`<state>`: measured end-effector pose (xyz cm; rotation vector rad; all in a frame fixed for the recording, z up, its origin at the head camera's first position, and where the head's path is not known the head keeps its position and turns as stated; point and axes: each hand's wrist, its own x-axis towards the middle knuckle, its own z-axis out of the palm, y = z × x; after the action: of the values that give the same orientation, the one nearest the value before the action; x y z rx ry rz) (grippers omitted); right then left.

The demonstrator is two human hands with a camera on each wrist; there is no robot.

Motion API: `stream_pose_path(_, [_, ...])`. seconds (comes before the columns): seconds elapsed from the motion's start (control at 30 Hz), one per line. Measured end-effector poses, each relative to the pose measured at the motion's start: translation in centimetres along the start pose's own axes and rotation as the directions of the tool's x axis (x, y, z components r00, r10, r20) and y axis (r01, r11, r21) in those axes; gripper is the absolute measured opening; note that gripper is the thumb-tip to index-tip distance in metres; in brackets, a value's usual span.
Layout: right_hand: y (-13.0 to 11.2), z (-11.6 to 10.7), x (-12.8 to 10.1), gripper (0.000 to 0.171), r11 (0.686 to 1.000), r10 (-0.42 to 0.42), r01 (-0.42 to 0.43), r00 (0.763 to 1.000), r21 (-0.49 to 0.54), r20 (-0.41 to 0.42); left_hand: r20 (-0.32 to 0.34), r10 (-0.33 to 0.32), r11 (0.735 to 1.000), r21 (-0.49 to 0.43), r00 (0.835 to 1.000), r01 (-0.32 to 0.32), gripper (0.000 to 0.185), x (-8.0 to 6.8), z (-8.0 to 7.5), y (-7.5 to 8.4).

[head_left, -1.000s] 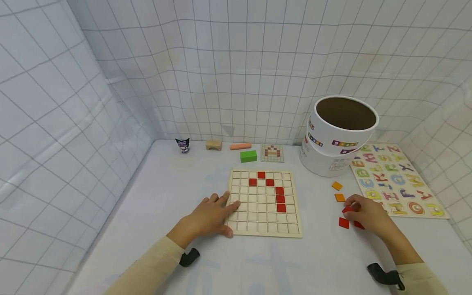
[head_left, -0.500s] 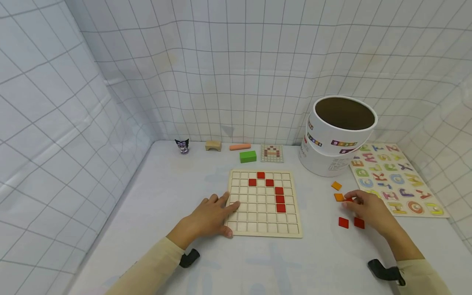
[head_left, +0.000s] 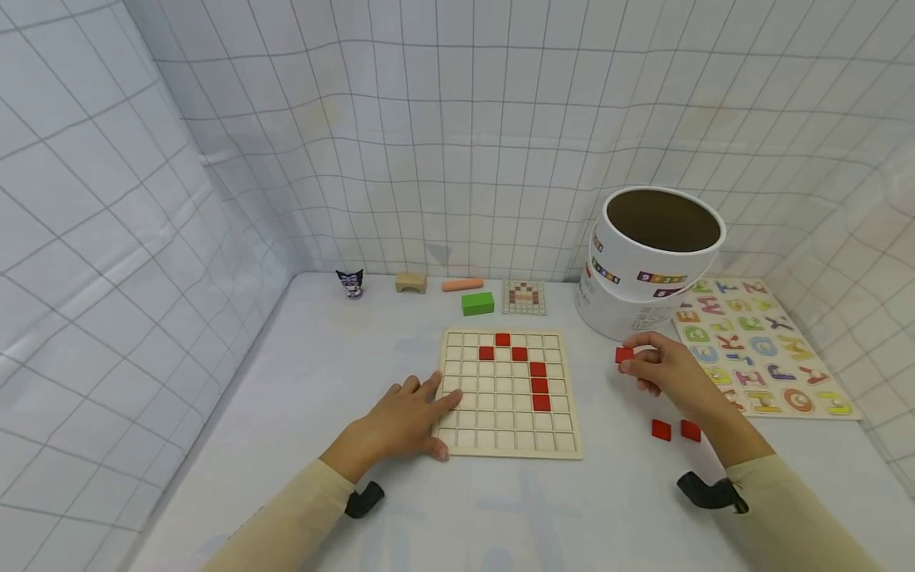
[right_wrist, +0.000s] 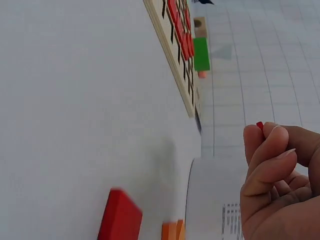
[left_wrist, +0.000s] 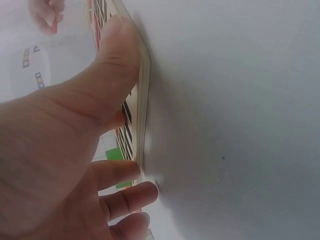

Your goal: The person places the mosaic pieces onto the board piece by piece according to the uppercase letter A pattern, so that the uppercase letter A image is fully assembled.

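A wooden grid board [head_left: 496,421] lies on the table with several red tiles set in its cells, three of them in a column [head_left: 539,386] on the right. At its left edge rests my left hand [head_left: 400,425], fingers spread and thumb by the near corner. My right hand [head_left: 675,377] pinches a red square tile [head_left: 624,356] between thumb and fingertips, raised to the right of the board. Two loose red tiles, one left [head_left: 661,430] and one right [head_left: 690,430], lie below that hand. Orange tiles [right_wrist: 172,230] show in the right wrist view but are hidden in the head view.
A white bucket [head_left: 632,298] stands behind my right hand, beside an alphabet puzzle board [head_left: 768,349]. Along the back are a small pattern card [head_left: 524,297], a green block [head_left: 477,303], an orange stick [head_left: 462,284], a wooden arch [head_left: 411,282] and a small figurine [head_left: 351,284].
My right hand has picked up a red tile from beside the orange ones and carried it up and left toward the board. My left hand has stayed on the board's edge.
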<state>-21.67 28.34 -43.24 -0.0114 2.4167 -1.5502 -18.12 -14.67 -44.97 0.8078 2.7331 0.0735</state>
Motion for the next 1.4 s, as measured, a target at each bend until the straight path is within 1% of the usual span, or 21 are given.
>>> stream_pose_path(0.13, [-1.3,3.0,1.6,0.049,1.000,-0.026,0.025,0.998,0.016,0.061,0.001,-0.002,1.000,0.002,1.000,0.002,0.092,0.0,0.1,-0.1])
stream_pose_path(0.3, [-2.6,6.7,2.6,0.042,0.998,-0.056,0.058,0.986,-0.012,0.160,0.010,-0.002,1.000,-0.011,1.000,0.002,0.092,0.0,0.1,-0.1])
stream_pose_path(0.4, [-3.4,8.5,3.2,0.038,0.998,-0.052,0.058,0.979,-0.026,0.196,0.014,-0.008,1.000,-0.023,1.000,0.008,0.092,0.0,0.1,-0.1])
stream_pose_path(0.47, [-4.0,9.5,3.7,0.036,0.997,-0.060,0.068,0.976,-0.030,0.209,0.013,-0.010,1.000,-0.022,1.000,0.011,0.092,-0.1,0.1,-0.2])
stream_pose_path(0.67, [-5.6,12.5,5.7,0.033,0.992,-0.112,0.119,0.975,-0.028,0.193,0.003,-0.004,1.000,-0.011,1.000,0.004,0.092,-0.2,-0.1,-0.3])
stream_pose_path(0.87, [-6.8,15.9,7.6,0.030,0.988,-0.125,0.143,0.957,-0.050,0.262,-0.004,0.009,1.000,-0.008,1.000,-0.009,0.092,0.0,0.0,-0.3])
stream_pose_path(0.97, [-7.1,17.3,8.3,0.028,0.975,-0.135,0.173,0.959,-0.137,0.250,-0.010,0.015,1.000,-0.004,1.000,-0.015,0.092,0.0,0.1,-0.3])
stream_pose_path(1.0, [-7.1,17.7,8.5,0.028,0.966,-0.139,0.185,0.961,-0.183,0.240,-0.013,0.018,1.000,-0.005,1.000,-0.018,0.092,0.0,0.1,-0.3])
stream_pose_path(1.03, [-7.2,18.1,8.6,0.027,0.953,-0.141,0.195,0.963,-0.232,0.232,-0.016,0.020,1.000,-0.007,1.000,-0.020,0.092,0.0,0.2,-0.3])
stream_pose_path(1.13, [-7.4,18.9,8.9,0.025,0.897,-0.152,0.224,0.966,-0.381,0.211,-0.020,0.023,1.000,-0.014,1.000,-0.023,0.092,-0.1,0.2,-0.3])
stream_pose_path(1.2, [-7.6,19.3,9.0,0.023,0.866,-0.153,0.231,0.967,-0.443,0.206,-0.022,0.025,1.000,-0.016,0.999,-0.025,0.092,-0.1,0.2,-0.3])
stream_pose_path(1.23, [-7.8,19.4,9.0,0.022,0.859,-0.153,0.231,0.967,-0.458,0.202,-0.023,0.026,1.000,-0.016,0.999,-0.026,0.092,-0.1,0.2,-0.4])
stream_pose_path(1.27, [-7.9,19.5,9.0,0.021,0.856,-0.151,0.229,0.968,-0.463,0.198,-0.024,0.028,0.999,-0.015,0.999,-0.028,0.092,-0.1,0.2,-0.4])
stream_pose_path(1.4, [-8.2,19.7,9.2,0.020,0.868,-0.130,0.207,0.972,-0.451,0.196,-0.035,0.040,0.999,-0.019,0.999,-0.041,0.092,-0.1,0.2,-0.4])
